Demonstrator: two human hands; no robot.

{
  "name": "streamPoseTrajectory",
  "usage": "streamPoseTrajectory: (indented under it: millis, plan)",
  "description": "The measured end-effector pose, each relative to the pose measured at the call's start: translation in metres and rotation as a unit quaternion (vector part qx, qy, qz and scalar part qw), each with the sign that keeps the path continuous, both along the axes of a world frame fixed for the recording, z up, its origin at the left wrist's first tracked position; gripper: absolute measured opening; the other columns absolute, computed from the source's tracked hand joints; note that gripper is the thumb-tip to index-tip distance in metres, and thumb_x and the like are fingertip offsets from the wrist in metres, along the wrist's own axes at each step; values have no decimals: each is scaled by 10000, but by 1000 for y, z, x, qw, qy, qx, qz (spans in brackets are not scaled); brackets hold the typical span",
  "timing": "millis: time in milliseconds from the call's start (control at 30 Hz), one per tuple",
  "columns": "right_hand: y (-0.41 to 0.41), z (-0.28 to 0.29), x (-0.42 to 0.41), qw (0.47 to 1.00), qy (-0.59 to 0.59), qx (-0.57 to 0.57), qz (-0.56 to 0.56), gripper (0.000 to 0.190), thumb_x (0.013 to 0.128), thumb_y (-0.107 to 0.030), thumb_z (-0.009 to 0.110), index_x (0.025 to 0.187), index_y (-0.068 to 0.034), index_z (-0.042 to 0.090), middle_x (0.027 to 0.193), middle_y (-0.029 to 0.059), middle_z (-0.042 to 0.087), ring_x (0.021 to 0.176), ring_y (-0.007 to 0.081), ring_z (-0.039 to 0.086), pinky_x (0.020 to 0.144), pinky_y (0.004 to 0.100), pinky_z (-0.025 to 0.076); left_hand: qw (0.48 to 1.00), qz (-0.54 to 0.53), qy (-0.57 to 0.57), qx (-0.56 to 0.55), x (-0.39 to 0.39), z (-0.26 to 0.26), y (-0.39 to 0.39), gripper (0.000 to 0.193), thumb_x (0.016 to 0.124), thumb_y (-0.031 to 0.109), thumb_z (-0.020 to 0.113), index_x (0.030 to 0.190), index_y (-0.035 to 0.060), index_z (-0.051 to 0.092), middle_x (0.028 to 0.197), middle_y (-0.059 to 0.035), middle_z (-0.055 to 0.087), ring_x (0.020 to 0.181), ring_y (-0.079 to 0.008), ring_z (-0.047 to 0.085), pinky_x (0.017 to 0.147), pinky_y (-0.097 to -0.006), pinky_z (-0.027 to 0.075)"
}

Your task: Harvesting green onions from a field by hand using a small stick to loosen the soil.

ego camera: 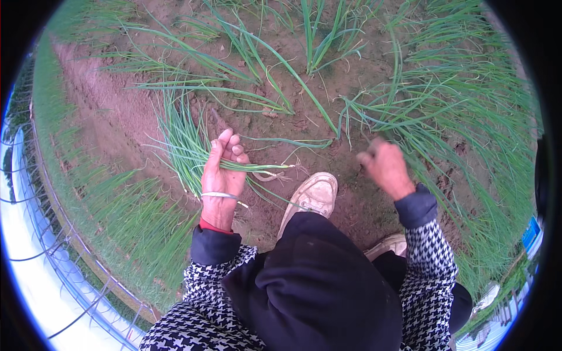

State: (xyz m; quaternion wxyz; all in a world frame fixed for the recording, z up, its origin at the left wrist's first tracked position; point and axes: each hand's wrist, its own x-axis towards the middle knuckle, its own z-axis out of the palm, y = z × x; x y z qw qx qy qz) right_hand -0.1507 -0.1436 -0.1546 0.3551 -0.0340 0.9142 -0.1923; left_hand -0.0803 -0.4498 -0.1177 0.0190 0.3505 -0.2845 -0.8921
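A small bunch of green onions (257, 166) lies across the palm of my left hand (224, 171), its white, rooted ends pointing right. The hand is palm up, with its fingers curled over the stems. A larger heap of green onions (182, 131) rests on the soil just left of and behind it. My right hand (386, 166) is blurred and partly curled, beside onion leaves (373, 109) that lean over the ground; whether it holds any of them I cannot tell.
My shoe (316, 193) stands on bare soil between the hands, the other shoe (390, 246) behind it at the right. Onion clumps (311, 52) grow ahead. Dense rows of onions stand at the right (465, 109) and lower left (140, 219). A metal frame curves along the far left.
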Motion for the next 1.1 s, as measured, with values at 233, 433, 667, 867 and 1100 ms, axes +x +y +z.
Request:
streamPoseTrajectory:
  millis: [233, 433, 667, 867, 1100]
  plan:
    - [-74, 29, 31, 807, -302, -446, -242, 350, 921, -216, 451, 1147, 42, 524, 897, 101, 626, 811, 184, 620, 715, 302, 493, 998, -15, -10, 52, -6, -2, 19, 347, 896, 227, 539, 1155, -1, 505, 980, -81, 567, 853, -146, 530, 731, -280, 455]
    - [-90, 40, 29, 850, -269, -426, -151, 287, 908, -125, 447, 1112, 45, 555, 872, 97, 615, 749, 137, 591, 664, 270, 486, 999, -18, -8, 25, -4, -5, 22, 319, 889, 176, 550, 1148, -4, 507, 979, -94, 563, 857, -160, 529, 745, -286, 457]
    - [-94, 41, 39, 936, 141, -307, 95, 204, 772, -115, 616, 960, -35, 625, 840, 122, 524, 803, 268, 522, 690, 365, 443, 999, -40, 16, 1, -6, 1, 37, 287, 895, 133, 531, 1140, -7, 481, 975, -85, 541, 837, -150, 508, 750, -292, 443]
    - [-94, 53, 44, 942, 101, -316, 49, 135, 716, -91, 637, 819, -26, 578, 764, 116, 444, 761, 292, 524, 642, 404, 444, 987, -131, 32, -87, 0, 17, 66, 300, 902, 177, 531, 1132, -11, 485, 997, -103, 566, 867, -160, 552, 789, -314, 453]
    - [-5, 22, 48, 939, 182, -292, -19, 172, 723, -15, 616, 893, -13, 591, 792, 129, 576, 683, 265, 593, 576, 341, 501, 950, -236, 87, -184, 4, 18, 71, 387, 888, 177, 549, 1213, -10, 451, 1098, -112, 555, 1014, -217, 535, 845, -357, 428]
